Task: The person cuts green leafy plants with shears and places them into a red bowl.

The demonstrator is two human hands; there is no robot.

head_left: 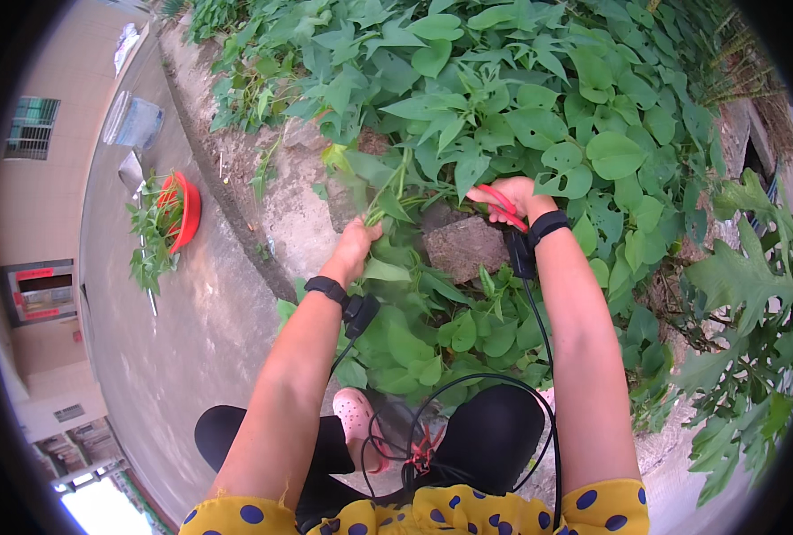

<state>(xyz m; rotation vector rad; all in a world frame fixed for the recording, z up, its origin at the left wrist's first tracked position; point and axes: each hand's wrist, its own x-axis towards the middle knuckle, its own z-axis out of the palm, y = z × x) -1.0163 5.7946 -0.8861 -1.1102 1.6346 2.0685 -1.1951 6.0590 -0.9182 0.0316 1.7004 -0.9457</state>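
My left hand (356, 246) is closed around a bunch of cut leafy vine stems (396, 184), whose leaves hang above and below the fist. To its right, my right hand (511, 199) grips red-handled scissors (503, 204) at the edge of the dense green vines (477, 120); leaves hide the blades. Just beneath that hand lies a rough reddish stone (467, 249). Both wrists wear black straps with small cabled devices.
On the concrete at left stands a red plastic basin (190, 212) holding leafy stems, near a metal pole (150, 294) and a clear plastic bucket (140, 122). Black cables (483, 376) loop above my knees. Large lobed leaves (751, 267) rise at right.
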